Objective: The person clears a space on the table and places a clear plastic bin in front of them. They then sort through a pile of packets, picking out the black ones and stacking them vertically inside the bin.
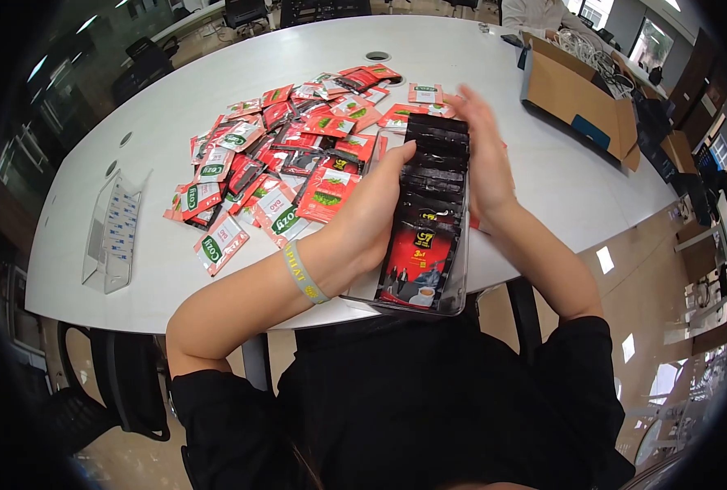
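A clear plastic box near the table's front edge holds an overlapping row of black-and-red G7 3in1 coffee sachets. My left hand lies along the left side of the row, its thumb on the sachets' edges and its other fingers mostly hidden. Along the row's right side is my right hand, its fingers stretched out flat and slightly blurred. Left of the box spreads a loose pile of red and white Cozy tea sachets, with dark sachets mixed in.
Another clear box with blue-and-white packets stands at the left of the white table. An open cardboard box is at the back right, near cables and a person in a light shirt. Chairs surround the table.
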The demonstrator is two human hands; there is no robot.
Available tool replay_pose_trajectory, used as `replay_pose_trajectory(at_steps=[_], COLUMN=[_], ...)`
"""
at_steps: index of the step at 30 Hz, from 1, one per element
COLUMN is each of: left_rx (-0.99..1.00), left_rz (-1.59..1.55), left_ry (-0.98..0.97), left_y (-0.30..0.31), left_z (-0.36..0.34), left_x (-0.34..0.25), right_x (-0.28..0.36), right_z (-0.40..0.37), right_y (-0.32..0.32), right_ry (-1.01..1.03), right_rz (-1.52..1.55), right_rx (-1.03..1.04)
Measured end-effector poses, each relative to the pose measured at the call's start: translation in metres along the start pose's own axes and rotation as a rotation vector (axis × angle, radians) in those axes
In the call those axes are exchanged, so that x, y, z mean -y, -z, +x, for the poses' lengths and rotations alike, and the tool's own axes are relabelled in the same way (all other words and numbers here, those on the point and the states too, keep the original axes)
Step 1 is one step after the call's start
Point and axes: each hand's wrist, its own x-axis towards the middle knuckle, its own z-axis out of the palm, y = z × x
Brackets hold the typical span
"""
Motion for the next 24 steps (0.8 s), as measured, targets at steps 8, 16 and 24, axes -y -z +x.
replay_pose_trajectory(at_steps=[8, 16, 24], left_rx=[-0.094, -0.114, -0.243], left_rz=[-0.010, 0.056, 1.109], left_ry=[-0.005, -0.014, -0.581], left_y=[0.003, 0.023, 0.116], left_z=[-0.004, 0.006, -0.005], left_x=[-0.002, -0.022, -0.060], right_x=[-0.004, 0.032, -0.030], right_z=[0.011, 0.031, 0.078], right_y=[-0.008, -0.010, -0.012], right_ry=[0.108, 0.387, -0.010], right_rz=[-0.318, -0.304, -0.182], right_rx=[0.329, 0.327, 0.358])
